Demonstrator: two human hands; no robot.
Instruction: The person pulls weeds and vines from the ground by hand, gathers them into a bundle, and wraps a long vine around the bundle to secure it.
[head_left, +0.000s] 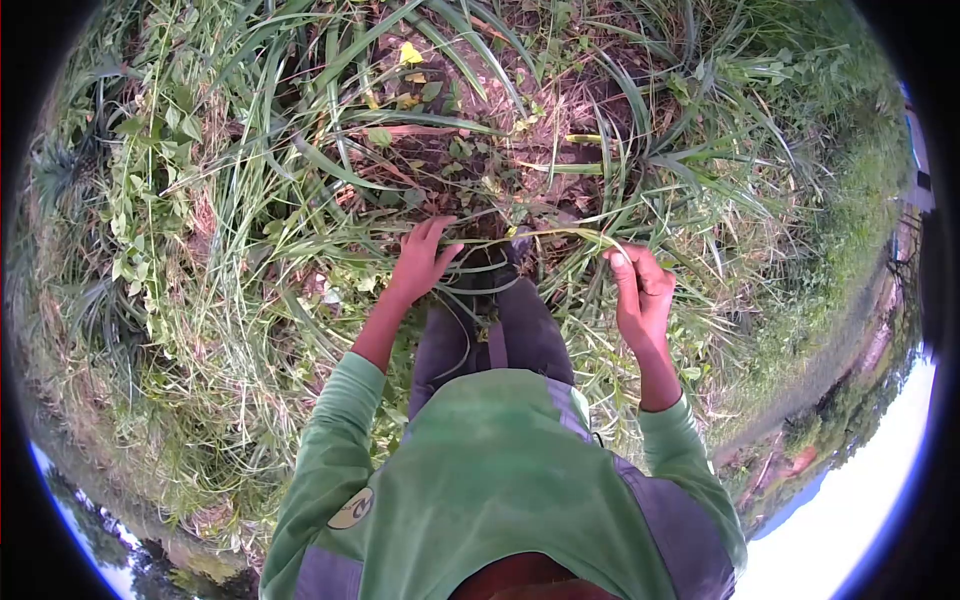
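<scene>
Between the thumb and fingers of my right hand (643, 290) is the tip of a long yellow-green grass blade (568, 232). The blade stretches left from there, above my feet, and its far end is lost among other leaves. My left hand (424, 262) is lowered over green blades with its thumb apart from the fingers. Some blades pass close by or under it, and I cannot tell whether it touches them. Long strap-like leaves (345, 165) arch over the soil just ahead of both hands.
Bare brown soil with dry litter (500, 110) shows between the clumps. A yellow flower or leaf (410, 54) stands out ahead. Another strap-leaved clump (650, 150) grows at the right, and leafy vines (135, 200) tangle at the left. My legs (530, 330) stand in the growth.
</scene>
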